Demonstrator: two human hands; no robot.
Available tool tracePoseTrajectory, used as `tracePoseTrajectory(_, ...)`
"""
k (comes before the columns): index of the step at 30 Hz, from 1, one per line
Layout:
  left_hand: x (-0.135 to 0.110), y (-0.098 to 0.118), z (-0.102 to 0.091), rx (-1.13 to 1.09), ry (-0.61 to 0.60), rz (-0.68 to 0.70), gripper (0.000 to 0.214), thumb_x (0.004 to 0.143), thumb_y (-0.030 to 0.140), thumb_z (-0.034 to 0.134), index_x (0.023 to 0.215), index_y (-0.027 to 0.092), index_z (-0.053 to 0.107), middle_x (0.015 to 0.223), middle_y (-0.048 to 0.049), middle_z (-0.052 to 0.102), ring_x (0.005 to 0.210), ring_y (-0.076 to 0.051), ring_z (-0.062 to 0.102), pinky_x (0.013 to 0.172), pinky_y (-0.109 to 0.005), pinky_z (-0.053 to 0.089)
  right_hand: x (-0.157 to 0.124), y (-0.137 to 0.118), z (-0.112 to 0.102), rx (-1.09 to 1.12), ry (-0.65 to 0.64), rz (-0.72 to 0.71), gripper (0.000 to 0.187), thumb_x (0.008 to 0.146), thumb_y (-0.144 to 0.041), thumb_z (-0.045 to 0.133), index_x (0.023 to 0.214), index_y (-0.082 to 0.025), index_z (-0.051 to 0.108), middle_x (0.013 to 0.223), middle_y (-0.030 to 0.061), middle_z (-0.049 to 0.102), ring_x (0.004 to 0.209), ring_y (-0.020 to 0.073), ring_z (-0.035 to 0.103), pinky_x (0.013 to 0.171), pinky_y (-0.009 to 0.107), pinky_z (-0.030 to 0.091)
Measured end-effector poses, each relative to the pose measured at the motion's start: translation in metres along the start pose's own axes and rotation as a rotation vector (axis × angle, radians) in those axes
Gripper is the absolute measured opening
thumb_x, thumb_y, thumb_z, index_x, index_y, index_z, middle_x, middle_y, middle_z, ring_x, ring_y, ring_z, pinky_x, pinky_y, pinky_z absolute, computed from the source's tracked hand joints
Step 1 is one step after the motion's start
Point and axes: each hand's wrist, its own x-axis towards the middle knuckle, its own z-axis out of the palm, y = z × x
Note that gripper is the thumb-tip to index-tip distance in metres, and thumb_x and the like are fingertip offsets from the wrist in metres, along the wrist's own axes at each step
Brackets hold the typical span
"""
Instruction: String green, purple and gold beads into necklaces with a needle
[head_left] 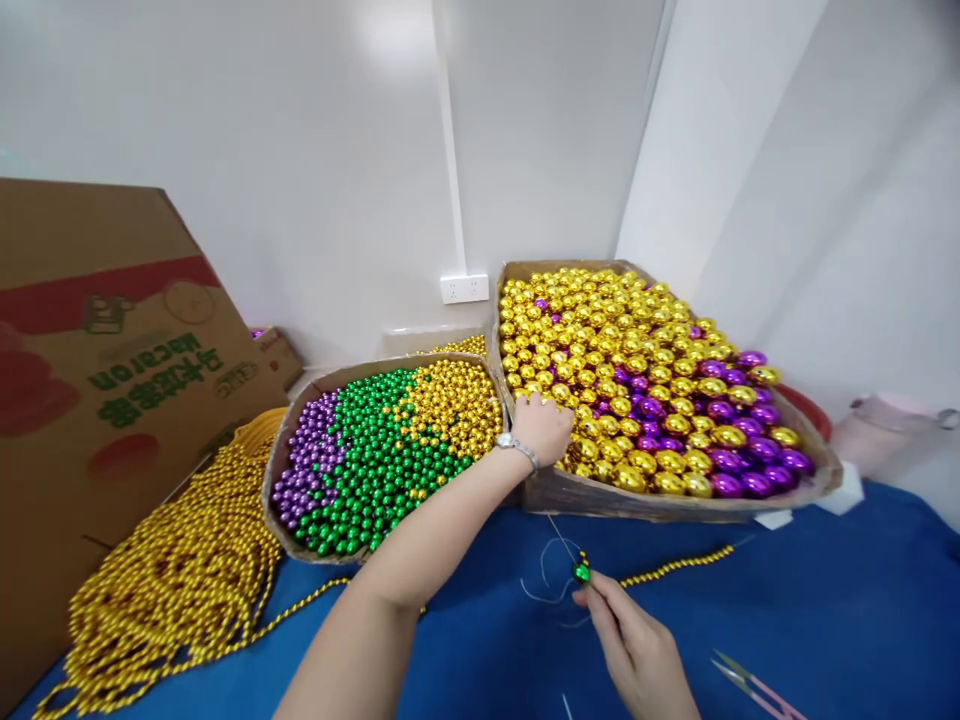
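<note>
My left hand (541, 425) reaches into the right cardboard tray (600, 497), fingers curled down among the large gold and purple balls (637, 380); what they grip is hidden. A silver watch (517, 447) sits on that wrist. My right hand (634, 645) pinches a thin thread or needle carrying a green bead (581, 572), just above the blue cloth (825, 610). A gold bead strand (675, 566) trails to the right from the green bead.
A second cardboard tray (279, 455) holds small purple, green and gold beads (375, 455). A heap of gold bead strands (172, 585) lies at left beside a printed cardboard box (97, 350). Pink-handled snips (754, 685) rest at lower right. A pink container (877, 430) stands at far right.
</note>
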Motion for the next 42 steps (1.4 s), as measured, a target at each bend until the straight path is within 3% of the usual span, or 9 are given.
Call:
tracePoseTrajectory(3, 0.013, 0.001, 0.004, 0.035, -0.036, 0.017, 0.013, 0.077, 0.009, 0.052, 0.083, 0.012, 0.063, 0.087, -0.0158, 0.061, 0.095, -0.031, 0.052, 0.081, -0.050, 0.034, 0.000, 0.001, -0.001, 0.006, -0.008, -0.018, 0.023, 0.092, -0.030, 0.042, 0.103, -0.022, 0.060, 0.080, 0.0045, 0.071, 0.074, 0.0182, 0.070, 0.068, 0.023, 0.057)
tracePoseTrajectory(7, 0.001, -0.005, -0.005, -0.073, 0.006, 0.045, 0.021, 0.078, 0.010, 0.052, 0.097, 0.011, 0.061, 0.096, -0.0145, 0.058, 0.086, -0.025, 0.055, 0.077, -0.043, 0.041, 0.004, -0.005, -0.004, 0.011, 0.001, -0.016, 0.020, 0.092, -0.030, 0.044, 0.099, -0.021, 0.061, 0.085, 0.0062, 0.067, 0.072, 0.0168, 0.068, 0.065, 0.023, 0.055)
tracePoseTrajectory(9, -0.018, -0.009, -0.014, -0.370, 0.123, 0.043, 0.024, 0.079, 0.017, 0.054, 0.102, 0.014, 0.059, 0.100, -0.0119, 0.056, 0.085, -0.021, 0.055, 0.078, -0.038, 0.044, 0.006, -0.008, -0.006, 0.022, 0.003, -0.002, 0.020, 0.092, -0.028, 0.044, 0.099, -0.021, 0.061, 0.085, 0.0061, 0.064, 0.066, 0.0145, 0.065, 0.061, 0.022, 0.054)
tracePoseTrajectory(12, -0.060, -0.017, -0.023, -1.099, 0.264, -0.102, 0.026, 0.078, 0.025, 0.061, 0.102, 0.017, 0.058, 0.097, -0.0069, 0.057, 0.083, -0.016, 0.056, 0.078, -0.033, 0.047, 0.007, -0.012, -0.007, 0.028, -0.011, -0.015, 0.018, 0.092, -0.026, 0.044, 0.100, -0.021, 0.060, 0.081, 0.0049, 0.061, 0.063, 0.0135, 0.062, 0.059, 0.022, 0.052)
tracePoseTrajectory(15, -0.109, -0.025, -0.019, -1.705, 0.250, -0.360, 0.026, 0.075, 0.027, 0.066, 0.099, 0.017, 0.059, 0.095, -0.0053, 0.059, 0.081, -0.016, 0.059, 0.075, -0.034, 0.051, 0.006, -0.014, -0.004, 0.020, -0.003, -0.084, 0.015, 0.091, -0.026, 0.046, 0.095, -0.022, 0.060, 0.081, 0.0050, 0.061, 0.070, 0.0159, 0.063, 0.064, 0.023, 0.052)
tracePoseTrajectory(18, -0.149, -0.031, -0.007, -1.948, 0.234, -0.550, 0.026, 0.073, 0.024, 0.068, 0.097, 0.016, 0.062, 0.093, -0.0050, 0.061, 0.078, -0.016, 0.061, 0.073, -0.034, 0.052, 0.005, -0.015, 0.003, 0.017, -0.003, -0.144, 0.016, 0.090, -0.026, 0.048, 0.098, -0.022, 0.062, 0.081, 0.0050, 0.062, 0.071, 0.0162, 0.064, 0.064, 0.023, 0.052)
tracePoseTrajectory(26, -0.192, -0.038, 0.005, -1.985, 0.345, -0.704, 0.027, 0.073, 0.021, 0.068, 0.099, 0.014, 0.066, 0.093, -0.0058, 0.062, 0.077, -0.014, 0.059, 0.071, -0.031, 0.052, 0.003, -0.015, 0.017, -0.030, -0.115, -0.208, 0.022, 0.092, -0.025, 0.043, 0.102, -0.020, 0.062, 0.081, 0.0050, 0.061, 0.070, 0.0133, 0.063, 0.063, 0.020, 0.051)
tracePoseTrajectory(37, -0.207, -0.030, 0.009, -1.689, 0.312, -0.591, 0.035, 0.067, 0.021, 0.075, 0.101, 0.015, 0.066, 0.094, -0.0063, 0.064, 0.082, -0.014, 0.057, 0.075, -0.028, 0.048, -0.001, -0.009, 0.023, -0.261, -0.099, -0.314, 0.028, 0.095, -0.026, 0.037, 0.100, -0.018, 0.064, 0.082, 0.0064, 0.062, 0.067, 0.0135, 0.064, 0.061, 0.022, 0.049)
tracePoseTrajectory(42, -0.212, -0.020, 0.015, -1.762, 0.270, -0.614, 0.036, 0.065, 0.020, 0.077, 0.098, 0.015, 0.064, 0.092, -0.0057, 0.064, 0.080, -0.013, 0.057, 0.073, -0.026, 0.048, 0.000, -0.014, 0.025, -0.075, -0.206, -0.251, 0.026, 0.095, -0.026, 0.038, 0.101, -0.019, 0.062, 0.080, 0.0052, 0.062, 0.070, 0.0128, 0.064, 0.062, 0.020, 0.051)
